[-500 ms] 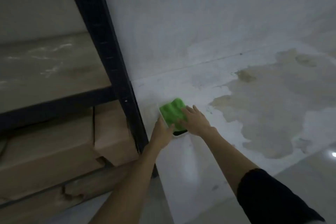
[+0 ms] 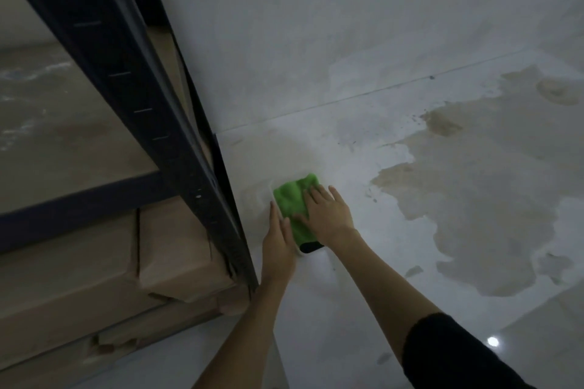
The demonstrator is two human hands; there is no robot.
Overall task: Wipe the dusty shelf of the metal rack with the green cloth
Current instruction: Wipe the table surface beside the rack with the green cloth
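The green cloth [image 2: 292, 203] lies on a white container on the pale floor, just right of the dark metal rack's post [image 2: 148, 110]. A black edge shows under the cloth's near end. My right hand [image 2: 325, 215] rests flat on the cloth, fingers spread. My left hand [image 2: 278, 241] touches the cloth's left edge and the white rim beside it. The dusty brown shelf [image 2: 63, 136] of the rack sits at the left, streaked with pale dust, away from both hands.
Brown cardboard boxes [image 2: 94, 278] fill the rack's lower level, some torn at the corners. The grey wall [image 2: 316, 25] stands behind. The floor to the right carries a large brownish stain [image 2: 474, 183]. A light reflection [image 2: 492, 341] shows at bottom right.
The camera has moved closer and tilted, so the rack post looms larger. Both hands stay at the cloth; my right hand has slid further over it.
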